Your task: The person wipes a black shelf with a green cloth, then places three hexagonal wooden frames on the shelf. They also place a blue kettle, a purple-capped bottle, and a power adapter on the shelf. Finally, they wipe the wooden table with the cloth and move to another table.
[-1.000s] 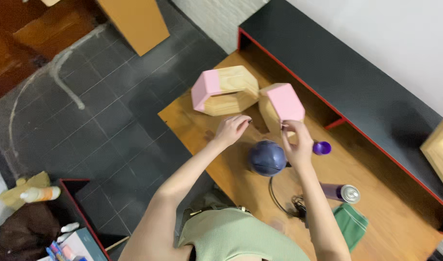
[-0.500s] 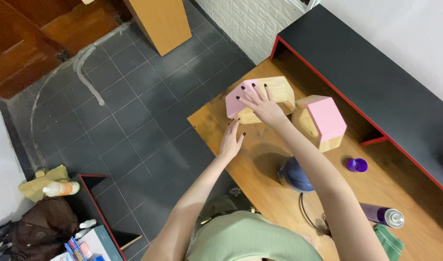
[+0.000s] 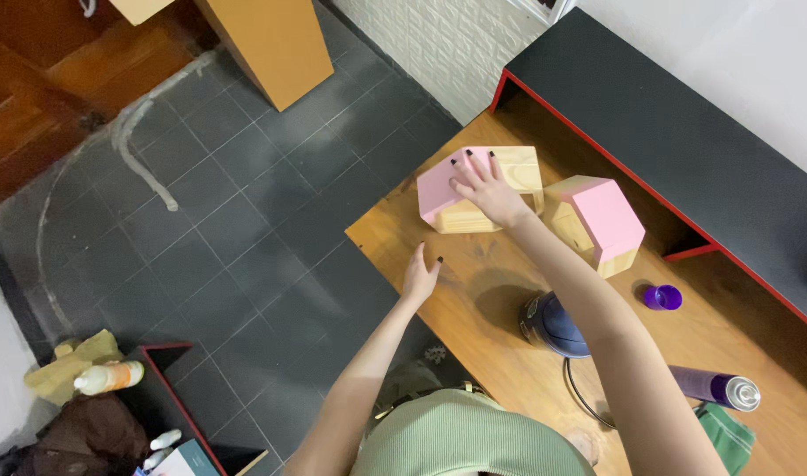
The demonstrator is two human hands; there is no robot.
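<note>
Right hand (image 3: 490, 189) is flat, fingers spread, on top of the pink-faced wooden house shelf (image 3: 474, 189) near the bench's (image 3: 439, 295) far left corner, while the left hand (image 3: 418, 280) hovers open nearer the front edge, holding nothing.
</note>
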